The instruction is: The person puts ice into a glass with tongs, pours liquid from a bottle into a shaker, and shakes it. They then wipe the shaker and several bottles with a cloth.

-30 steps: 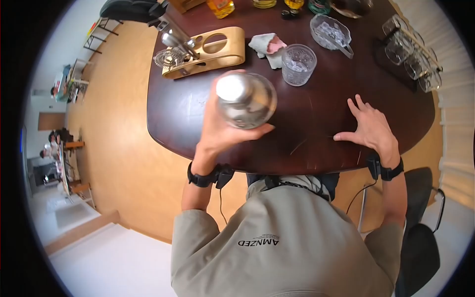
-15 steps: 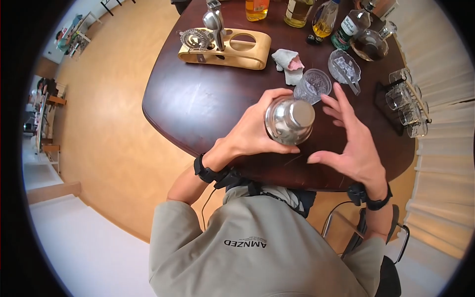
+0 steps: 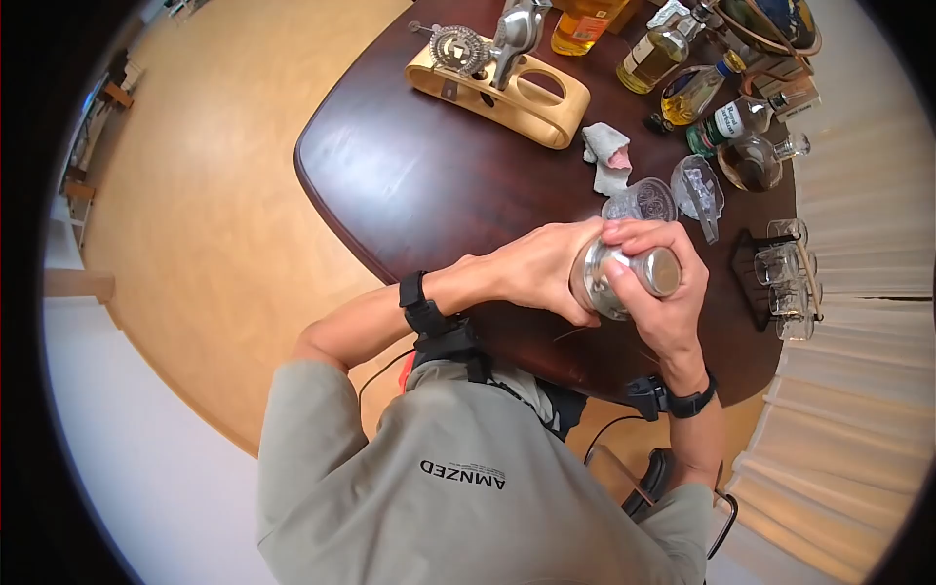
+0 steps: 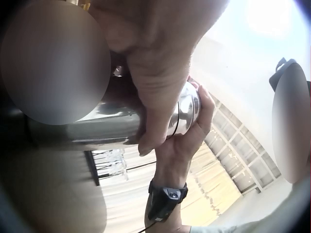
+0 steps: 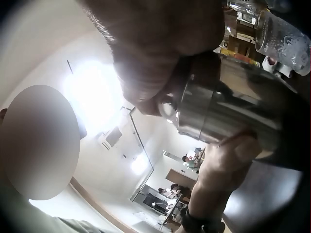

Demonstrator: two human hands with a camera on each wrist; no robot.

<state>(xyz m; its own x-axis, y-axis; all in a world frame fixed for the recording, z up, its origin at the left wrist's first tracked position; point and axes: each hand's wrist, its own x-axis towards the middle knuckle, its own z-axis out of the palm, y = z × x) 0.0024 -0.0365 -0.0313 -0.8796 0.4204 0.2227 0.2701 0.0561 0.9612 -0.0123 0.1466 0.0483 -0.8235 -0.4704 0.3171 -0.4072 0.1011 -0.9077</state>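
Note:
A shiny metal cocktail shaker (image 3: 606, 285) is held up over the near part of the dark table. My left hand (image 3: 546, 268) wraps round its body, thumb along the near side. The right hand (image 3: 673, 297) grips the top end, fingers over the far side and thumb against the shoulder below the cap (image 3: 661, 273). In the left wrist view the shaker's body (image 4: 112, 121) lies sideways with the left thumb across it. The right wrist view shows the seam of the shaker (image 5: 209, 111) between both hands. Just behind stands a cut-glass mixing glass (image 3: 643, 198), partly covered by the hands.
A wooden bar-tool stand (image 3: 556, 122) holds a strainer (image 3: 458, 49) and a citrus squeezer (image 3: 517, 39). Beyond the hands are a folded cloth (image 3: 609, 161), an ice bowl (image 3: 698, 190) with tongs, several bottles (image 3: 726, 122), and a rack of glass mugs (image 3: 780, 283) at the right.
The left hand has carried the shaker to the right. My right hand, spread and apart from it before, has come in and now grips its top. The head view has turned.

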